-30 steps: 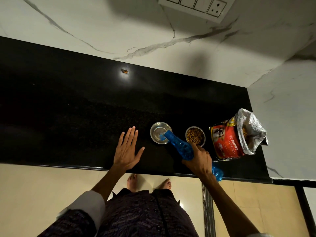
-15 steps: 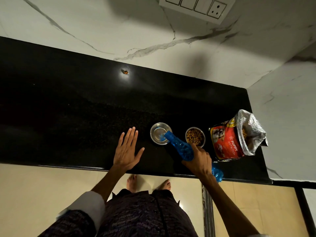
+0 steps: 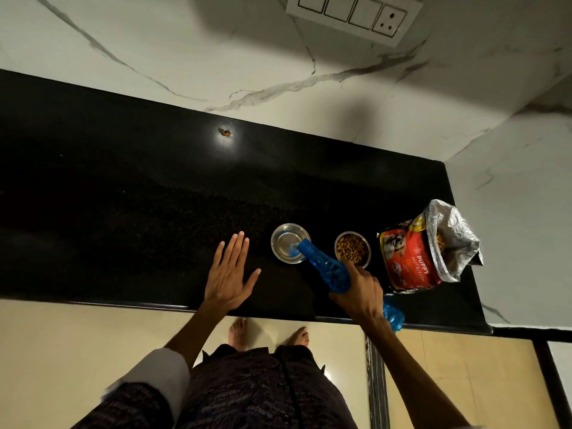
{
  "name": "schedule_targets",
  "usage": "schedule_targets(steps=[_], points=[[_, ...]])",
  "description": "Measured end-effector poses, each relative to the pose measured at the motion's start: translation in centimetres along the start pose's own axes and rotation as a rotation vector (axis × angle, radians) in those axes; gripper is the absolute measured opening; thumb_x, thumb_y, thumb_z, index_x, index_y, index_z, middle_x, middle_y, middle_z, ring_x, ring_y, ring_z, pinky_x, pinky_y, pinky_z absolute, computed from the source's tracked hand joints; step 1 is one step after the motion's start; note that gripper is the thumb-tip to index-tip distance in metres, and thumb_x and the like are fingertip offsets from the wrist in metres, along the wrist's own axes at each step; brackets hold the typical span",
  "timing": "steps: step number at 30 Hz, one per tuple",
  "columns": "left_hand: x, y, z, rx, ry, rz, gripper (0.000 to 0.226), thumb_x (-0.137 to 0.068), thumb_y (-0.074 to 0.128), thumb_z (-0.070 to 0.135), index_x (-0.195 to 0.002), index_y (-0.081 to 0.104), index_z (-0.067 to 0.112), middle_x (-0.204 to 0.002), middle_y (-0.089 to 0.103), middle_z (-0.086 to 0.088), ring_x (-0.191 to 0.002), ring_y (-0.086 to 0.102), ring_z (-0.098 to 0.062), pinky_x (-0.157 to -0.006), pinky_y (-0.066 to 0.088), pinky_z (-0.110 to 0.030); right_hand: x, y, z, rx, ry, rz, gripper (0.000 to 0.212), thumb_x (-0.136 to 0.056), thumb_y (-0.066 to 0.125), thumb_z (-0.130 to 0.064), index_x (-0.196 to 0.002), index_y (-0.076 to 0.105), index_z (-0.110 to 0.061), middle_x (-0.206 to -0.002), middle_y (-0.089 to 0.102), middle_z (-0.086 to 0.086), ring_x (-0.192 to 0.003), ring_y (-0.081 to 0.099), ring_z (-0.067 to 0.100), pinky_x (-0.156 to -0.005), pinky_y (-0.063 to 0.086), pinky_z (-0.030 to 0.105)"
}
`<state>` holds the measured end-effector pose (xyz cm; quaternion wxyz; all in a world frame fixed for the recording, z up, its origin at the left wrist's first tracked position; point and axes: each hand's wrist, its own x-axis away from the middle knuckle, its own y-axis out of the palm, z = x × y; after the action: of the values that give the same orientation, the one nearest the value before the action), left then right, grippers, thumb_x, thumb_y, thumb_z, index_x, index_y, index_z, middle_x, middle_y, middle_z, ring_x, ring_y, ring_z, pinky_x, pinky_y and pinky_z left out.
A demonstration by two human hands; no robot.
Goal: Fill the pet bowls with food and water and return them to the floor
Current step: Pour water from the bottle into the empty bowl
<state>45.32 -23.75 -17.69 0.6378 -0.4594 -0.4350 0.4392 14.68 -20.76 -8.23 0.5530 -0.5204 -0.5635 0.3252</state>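
Two small steel bowls stand side by side on the black counter [image 3: 123,212]. The left bowl [image 3: 286,239] holds some water. The right bowl [image 3: 353,249] is full of brown kibble. My right hand [image 3: 360,292] grips a blue plastic bottle [image 3: 325,267], tilted so its mouth is over the left bowl. My left hand [image 3: 230,274] rests flat on the counter, fingers straight, left of the bowls. A red puppy food bag [image 3: 411,261] stands open to the right of the kibble bowl.
A white marble wall rises behind the counter and at its right end. A switch plate [image 3: 353,13] is on the back wall. A small orange speck [image 3: 225,132] lies far back on the counter. Beige floor tiles and my bare feet [image 3: 269,334] show below the counter edge.
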Motion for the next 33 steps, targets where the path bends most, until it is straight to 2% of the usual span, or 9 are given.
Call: schedule_targets(steps=[6,11,19,29,33], points=[[-0.11,0.04,-0.02,-0.021,-0.003,-0.020,0.084,-0.105,0.027,0.061,-0.164,0.005,0.007,-0.173,-0.005,-0.013,-0.160,-0.008,-0.025,-0.130,0.004,-0.048,-0.04,0.03,0.04,-0.011,0.001,0.000,0.094,-0.072,0.089,-0.043,-0.153,0.045,-0.023,-0.133,0.067,0.010,-0.120,0.063,0.033,-0.100,0.054,0.051],[-0.07,0.03,0.01,0.012,0.002,-0.001,0.083,-0.104,0.033,0.059,-0.164,0.011,0.006,-0.173,0.000,-0.014,-0.161,-0.003,-0.026,-0.130,0.007,-0.049,0.00,0.05,0.09,-0.004,0.008,0.000,0.094,-0.072,0.088,-0.045,-0.153,0.045,-0.025,-0.133,0.066,0.009,-0.119,0.063,0.032,-0.099,0.054,0.049],[-0.10,0.06,-0.05,-0.012,-0.004,-0.025,0.084,-0.105,0.028,0.061,-0.164,0.005,0.008,-0.173,-0.006,-0.013,-0.160,-0.008,-0.024,-0.130,0.003,-0.048,0.01,0.03,0.15,0.001,0.008,-0.006,0.093,-0.072,0.087,-0.045,-0.153,0.044,-0.025,-0.134,0.065,0.009,-0.120,0.062,0.031,-0.098,0.055,0.049],[-0.17,0.03,0.00,0.008,-0.003,-0.013,0.084,-0.104,0.034,0.060,-0.164,0.009,0.007,-0.173,-0.002,-0.013,-0.160,-0.004,-0.025,-0.130,0.005,-0.049,-0.08,0.01,0.14,0.005,0.008,-0.013,0.093,-0.073,0.086,-0.047,-0.153,0.044,-0.025,-0.135,0.064,0.009,-0.122,0.061,0.031,-0.102,0.052,0.050],[-0.19,0.05,0.03,-0.011,-0.006,-0.028,0.084,-0.104,0.029,0.061,-0.165,0.006,0.008,-0.173,-0.006,-0.012,-0.160,-0.008,-0.024,-0.130,0.002,-0.048,-0.09,0.06,0.20,0.005,0.007,-0.016,0.093,-0.073,0.087,-0.047,-0.153,0.044,-0.024,-0.135,0.064,0.008,-0.122,0.061,0.031,-0.102,0.052,0.050]])
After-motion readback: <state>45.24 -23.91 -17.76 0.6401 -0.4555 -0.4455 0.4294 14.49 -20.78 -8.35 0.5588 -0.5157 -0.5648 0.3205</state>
